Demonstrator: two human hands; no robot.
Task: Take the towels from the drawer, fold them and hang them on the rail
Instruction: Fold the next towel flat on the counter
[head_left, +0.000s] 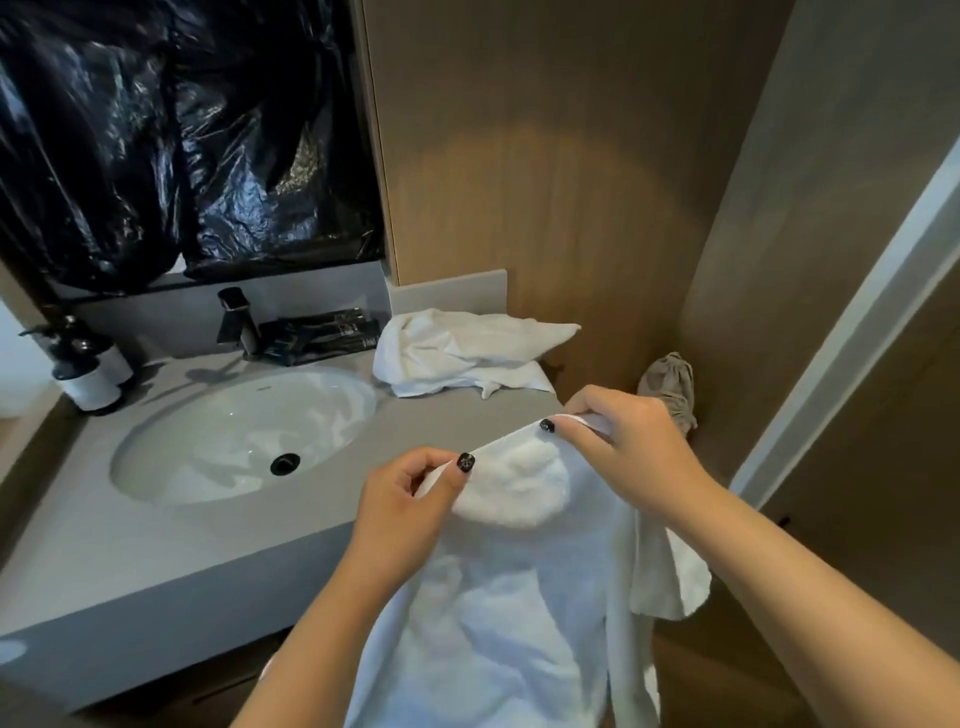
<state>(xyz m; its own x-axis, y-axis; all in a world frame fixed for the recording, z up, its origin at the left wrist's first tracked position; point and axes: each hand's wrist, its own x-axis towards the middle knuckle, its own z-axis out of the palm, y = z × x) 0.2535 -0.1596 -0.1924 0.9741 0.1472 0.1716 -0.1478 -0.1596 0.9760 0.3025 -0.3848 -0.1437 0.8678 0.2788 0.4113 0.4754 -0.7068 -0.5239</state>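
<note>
Nearest the camera, two bare forearms rise from the lower edge and converge on a white towel (498, 597) that hangs down in front of the person, between the arms, at about 6 o'clock. The left hand (410, 499) comes up from 7 o'clock, fingers curled, thumb and forefinger pinching the towel's top edge; its dark-painted thumbnail lies on the cloth. The right hand (623, 441) reaches in from 4 o'clock, wrist bent, back of the hand upward, fingers curled over the same edge a little further along, so the hem runs taut between both hands. A loose flap of the towel droops below the right forearm. Beyond the hands lies the grey tabletop (156, 545), with an oval white basin (208, 441) at 9 o'clock. Further back, at 12 o'clock, a second white towel (457, 353) lies crumpled on the tabletop against the wooden wall. A dark tap (236, 322) stands behind the basin, and pump bottles (88, 374) at 10 o'clock.
</note>
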